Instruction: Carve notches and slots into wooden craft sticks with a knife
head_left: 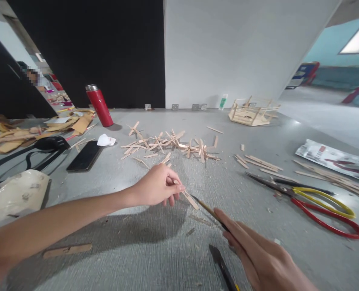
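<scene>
The left hand [161,186] pinches a flat wooden stick [193,201] between thumb and fingers, above the middle of the tabletop [131,262]. The right hand [258,250] is closed around a slim pointed tool [209,211], its tip right at the stick; whether they touch, I cannot tell. Below the tool, towards the near edge, lies a dark-bladed cutter [220,264]; a notched stick [67,250] lies under the left forearm. Beyond the hands, a heap of wooden sticks [167,142] spreads towards the far edge. Scissors [288,191] with red and yellow handles lie right of the hands, a white packet [333,159] by the right edge. A polygonal stick frame [248,117] stands near the far right corner. Left of the heap are a smartphone [84,157] and, nearer the far edge, a red thermos [99,106].
</scene>
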Demonstrator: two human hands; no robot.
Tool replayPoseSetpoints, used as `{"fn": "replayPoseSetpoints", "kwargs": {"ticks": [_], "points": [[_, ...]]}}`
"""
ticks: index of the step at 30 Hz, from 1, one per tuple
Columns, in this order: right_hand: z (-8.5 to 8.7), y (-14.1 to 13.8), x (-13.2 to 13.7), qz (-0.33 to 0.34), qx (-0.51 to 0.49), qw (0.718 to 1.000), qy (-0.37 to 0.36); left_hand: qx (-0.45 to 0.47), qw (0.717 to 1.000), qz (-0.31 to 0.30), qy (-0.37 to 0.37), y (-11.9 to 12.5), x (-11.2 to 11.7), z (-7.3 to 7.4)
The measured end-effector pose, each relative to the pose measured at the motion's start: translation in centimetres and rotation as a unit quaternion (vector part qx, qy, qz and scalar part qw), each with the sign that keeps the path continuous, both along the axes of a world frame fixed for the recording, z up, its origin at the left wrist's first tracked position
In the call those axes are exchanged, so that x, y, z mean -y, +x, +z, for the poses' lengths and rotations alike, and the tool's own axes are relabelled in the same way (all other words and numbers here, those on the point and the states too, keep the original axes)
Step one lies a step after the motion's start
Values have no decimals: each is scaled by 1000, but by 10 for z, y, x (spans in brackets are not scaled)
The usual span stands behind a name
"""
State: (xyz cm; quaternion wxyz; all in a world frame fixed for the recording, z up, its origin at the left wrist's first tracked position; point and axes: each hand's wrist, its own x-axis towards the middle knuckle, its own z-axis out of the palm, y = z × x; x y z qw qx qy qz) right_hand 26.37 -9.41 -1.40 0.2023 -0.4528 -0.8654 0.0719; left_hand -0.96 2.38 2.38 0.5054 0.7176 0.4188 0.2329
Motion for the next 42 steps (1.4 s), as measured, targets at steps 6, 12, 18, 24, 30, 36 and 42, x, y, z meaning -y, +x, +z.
{"fn": "replayPoseSetpoints", "kwargs": {"ticks": [6,12,18,24,30,36,42], "points": [[9,-18,-2,44,53,992,107,-23,999,14,28,1,3,1],[-2,-18,-5,53,68,987,135,-37,998,14,46,1,4,1],[-6,-14,-6,57,83,985,137,-41,998,10,52,0,3,-1],[-4,-17,-5,58,112,983,130,-44,997,9,58,1,2,-6],[-5,-21,-7,54,133,984,103,-60,994,18,84,5,10,-14],[-10,-24,-9,48,135,984,109,-64,995,15,72,5,8,-19],[-7,-21,-8,62,163,972,158,-78,995,10,62,5,7,-15]]}}
